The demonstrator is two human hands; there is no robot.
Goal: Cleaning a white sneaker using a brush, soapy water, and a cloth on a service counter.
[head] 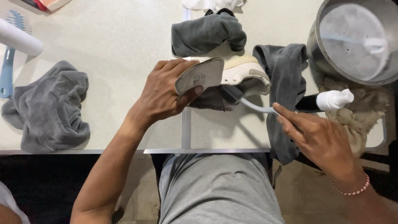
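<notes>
Mid-scrub, I'd say: left hand [166, 93] grips the shoe [224, 76] near the desk's [116, 45] front edge, sole tipped up. Right hand [317, 137] pinches the brush [255, 105], bristles tucked against the shoe. Next stroke needs that shoe held steady.

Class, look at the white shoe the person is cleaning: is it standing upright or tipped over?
Tipped: the white shoe lies on its side, its sole facing up under the left hand.
</notes>
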